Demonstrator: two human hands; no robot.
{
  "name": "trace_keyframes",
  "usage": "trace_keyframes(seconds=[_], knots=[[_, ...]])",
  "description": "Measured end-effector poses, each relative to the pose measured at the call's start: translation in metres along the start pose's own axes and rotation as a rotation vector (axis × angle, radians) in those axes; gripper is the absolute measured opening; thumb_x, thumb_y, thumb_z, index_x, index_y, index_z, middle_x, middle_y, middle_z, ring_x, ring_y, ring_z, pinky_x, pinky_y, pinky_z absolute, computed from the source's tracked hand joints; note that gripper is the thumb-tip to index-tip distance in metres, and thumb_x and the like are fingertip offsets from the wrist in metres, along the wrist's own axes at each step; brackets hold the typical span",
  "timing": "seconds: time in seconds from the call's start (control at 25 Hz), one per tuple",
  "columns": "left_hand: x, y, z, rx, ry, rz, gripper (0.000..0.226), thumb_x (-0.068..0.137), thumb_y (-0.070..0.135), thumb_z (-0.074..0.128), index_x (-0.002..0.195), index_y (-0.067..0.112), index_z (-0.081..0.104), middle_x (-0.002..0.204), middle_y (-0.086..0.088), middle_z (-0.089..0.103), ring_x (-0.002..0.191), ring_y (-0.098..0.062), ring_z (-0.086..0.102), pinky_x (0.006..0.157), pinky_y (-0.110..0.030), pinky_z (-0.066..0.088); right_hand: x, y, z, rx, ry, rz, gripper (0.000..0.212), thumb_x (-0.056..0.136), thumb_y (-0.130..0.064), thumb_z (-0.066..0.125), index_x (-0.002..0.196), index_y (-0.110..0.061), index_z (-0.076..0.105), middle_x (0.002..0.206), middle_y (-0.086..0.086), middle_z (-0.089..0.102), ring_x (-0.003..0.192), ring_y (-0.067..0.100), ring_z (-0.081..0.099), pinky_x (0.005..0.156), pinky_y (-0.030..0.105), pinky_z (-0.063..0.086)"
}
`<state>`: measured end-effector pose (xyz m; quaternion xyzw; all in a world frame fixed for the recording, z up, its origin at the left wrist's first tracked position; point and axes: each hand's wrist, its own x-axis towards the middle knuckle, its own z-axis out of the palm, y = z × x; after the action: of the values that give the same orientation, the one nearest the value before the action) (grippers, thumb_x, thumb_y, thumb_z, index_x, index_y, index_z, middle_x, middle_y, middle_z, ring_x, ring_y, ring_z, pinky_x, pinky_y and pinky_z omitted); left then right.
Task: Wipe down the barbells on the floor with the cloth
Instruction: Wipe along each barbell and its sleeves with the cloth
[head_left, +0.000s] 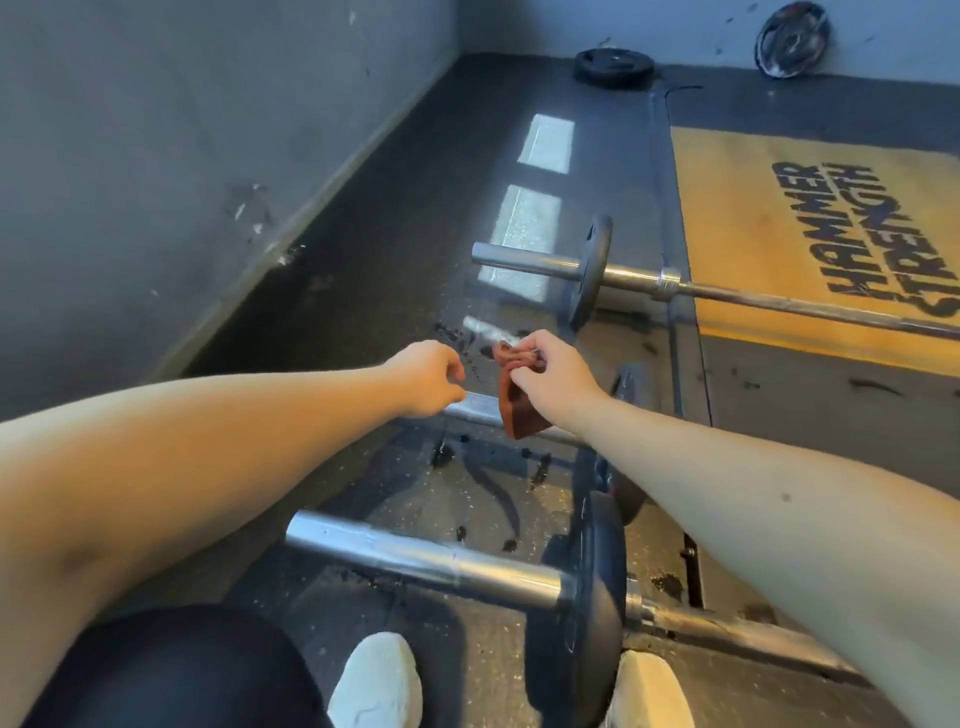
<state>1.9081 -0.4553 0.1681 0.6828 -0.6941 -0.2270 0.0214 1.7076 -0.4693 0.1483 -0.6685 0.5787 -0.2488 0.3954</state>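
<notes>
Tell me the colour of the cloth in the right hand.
The cloth is plain rusty reddish-brown, shown in the head view, held by the right hand.

Bare left forearm (208, 457) and bare right forearm (753, 499) in shot, and down below there's a knee in smooth, tight black leggings (171, 670), then a left trainer (379, 680) and right trainer (649, 691), both off-white with a textured knit upper.
</notes>
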Motion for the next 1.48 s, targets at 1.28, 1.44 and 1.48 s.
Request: trace_keyframes(seconds=[1.28,1.44,1.48], knots=[[0.084,-0.122,0.057,-0.055,0.091,-0.295,0.023,0.098,0.017,0.059,0.112,0.005,0.073,0.09,-0.01,0.07,0.079,-0.026,0.068,0.074,-0.037,0.059,0.031,0.12,0.061,-0.833,0.257,0.389,0.045,0.109,-0.042,0.032,0.147,-0.025,0.046,0.148,0.004,0.051,0.141,0.03,0.038,0.123,0.05,0.016],[0.081,-0.122,0.056,-0.051,0.063,-0.283,0.023,0.099,0.015,0.059,0.116,0.005,0.071,0.093,-0.01,0.071,0.082,-0.025,0.069,0.075,-0.036,0.059,0.054,0.06,0.15,-0.761,0.284,0.24,0.042,0.103,-0.043,0.045,0.143,-0.029,0.045,0.145,0.002,0.049,0.139,0.028,0.036,0.12,0.054,0.016],[0.082,-0.123,0.056,-0.044,0.066,-0.279,0.023,0.098,0.014,0.058,0.115,0.006,0.072,0.092,-0.01,0.071,0.081,-0.025,0.068,0.075,-0.037,0.06,0.06,0.043,0.171,-0.758,0.218,0.148,0.044,0.102,-0.041,0.049,0.144,-0.028,0.043,0.144,0.002,0.048,0.138,0.028,0.036,0.119,0.053,0.018]])
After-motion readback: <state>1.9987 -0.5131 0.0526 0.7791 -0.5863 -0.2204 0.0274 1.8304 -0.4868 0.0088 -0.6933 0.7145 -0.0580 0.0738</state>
